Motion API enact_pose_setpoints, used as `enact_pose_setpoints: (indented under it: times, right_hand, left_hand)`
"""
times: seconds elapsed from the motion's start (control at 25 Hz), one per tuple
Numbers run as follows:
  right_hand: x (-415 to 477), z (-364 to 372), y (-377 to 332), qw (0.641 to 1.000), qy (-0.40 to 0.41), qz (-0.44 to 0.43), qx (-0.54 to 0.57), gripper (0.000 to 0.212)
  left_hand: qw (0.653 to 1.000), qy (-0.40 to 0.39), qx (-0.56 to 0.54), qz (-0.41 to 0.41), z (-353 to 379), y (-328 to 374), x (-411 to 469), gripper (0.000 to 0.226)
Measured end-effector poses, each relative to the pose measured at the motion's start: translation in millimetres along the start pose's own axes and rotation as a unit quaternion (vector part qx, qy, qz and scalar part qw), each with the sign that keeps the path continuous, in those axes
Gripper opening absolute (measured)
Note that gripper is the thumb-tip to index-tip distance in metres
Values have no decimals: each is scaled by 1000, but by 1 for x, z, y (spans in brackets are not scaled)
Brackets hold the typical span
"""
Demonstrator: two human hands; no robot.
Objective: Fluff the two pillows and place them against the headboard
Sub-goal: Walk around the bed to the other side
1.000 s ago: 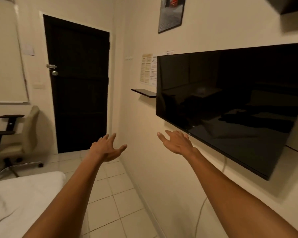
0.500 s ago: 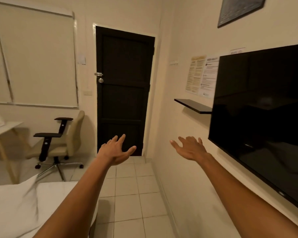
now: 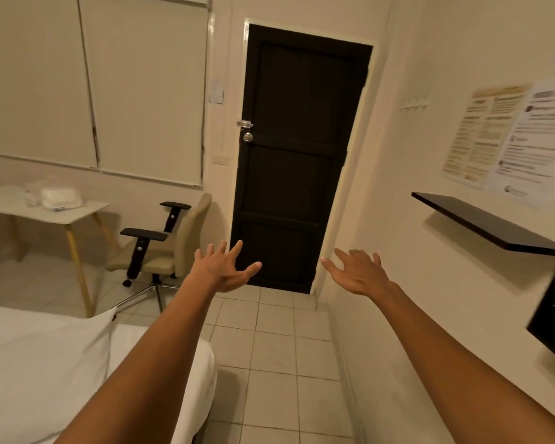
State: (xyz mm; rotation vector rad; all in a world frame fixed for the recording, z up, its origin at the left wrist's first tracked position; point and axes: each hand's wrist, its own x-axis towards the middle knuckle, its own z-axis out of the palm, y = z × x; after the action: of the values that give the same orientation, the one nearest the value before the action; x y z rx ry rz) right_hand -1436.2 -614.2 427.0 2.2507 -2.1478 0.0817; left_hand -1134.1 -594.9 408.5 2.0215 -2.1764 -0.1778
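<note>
In the head view, both arms reach out over the floor toward the dark door. The left hand and the right hand are apart, fingers spread wide, and hold nothing. A white pillow lies on the bed at the lower left, away from both hands. No headboard shows. I think the job has not really begun: both pillows wait for fluffing and placing.

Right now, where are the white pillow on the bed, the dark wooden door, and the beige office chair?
white pillow (image 3: 42,344), head view, on its flat top face
dark wooden door (image 3: 302,155), head view, middle panel
beige office chair (image 3: 191,232), head view, backrest
</note>
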Motion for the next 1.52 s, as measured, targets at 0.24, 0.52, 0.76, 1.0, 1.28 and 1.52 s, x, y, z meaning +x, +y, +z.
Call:
enact_pose_setpoints:
  times: [0.24,0.52,0.76,1.0,1.28,1.52]
  right_hand:
    - [160,-30,-50,998,23,-22,59,84]
    - [285,6,-95,997,-14,-58,47,84]
    - [398,18,-117,995,-3,-88,41,84]
    - [518,33,-128,992,-37,-115,29,85]
    - [638,57,-138,982,-63,-176,17,85]
    - [695,86,-173,968,-83,-231,43,84]
  left_hand:
    - [998,6,23,-58,-23,-55,128,89]
    - [996,-24,43,-80,-10,-98,233,83]
    - [993,10,53,-108,0,-133,322,85]
    - [988,2,49,-147,17,-141,417,84]
    - [974,0,29,-224,27,-160,502,84]
    - [957,-7,32,-289,34,-190,534,86]
